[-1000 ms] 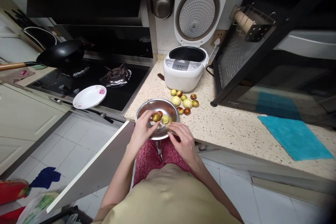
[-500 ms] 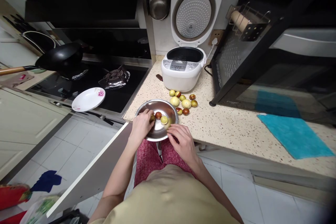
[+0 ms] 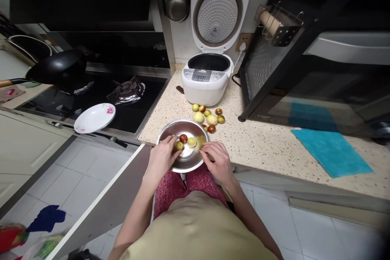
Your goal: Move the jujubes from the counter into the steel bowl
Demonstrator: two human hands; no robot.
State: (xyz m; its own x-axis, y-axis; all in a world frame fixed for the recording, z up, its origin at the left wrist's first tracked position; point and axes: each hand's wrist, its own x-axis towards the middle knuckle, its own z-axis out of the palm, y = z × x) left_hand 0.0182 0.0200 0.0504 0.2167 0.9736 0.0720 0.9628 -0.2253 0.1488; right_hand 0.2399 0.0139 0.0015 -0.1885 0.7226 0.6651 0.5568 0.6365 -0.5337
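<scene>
A steel bowl sits at the counter's near edge with a few small fruits in it, one reddish brown and one pale green. My left hand rests on the bowl's left rim, its fingertips pinching a yellow-green fruit inside the bowl. On the bowl's right rim lies my right hand, fingers curled; whether it holds anything is hidden. Beyond the bowl, several more fruits lie loose on the speckled counter.
A white rice cooker stands open behind the fruits. Left is a gas stove with a black wok and a white plate. A black rack and a blue cloth are to the right. An open cabinet door juts below.
My left hand drew back toward the bowl's near left rim with a fruit in its fingertips. My right hand shifted slightly up onto the right rim. The view drifted right.
</scene>
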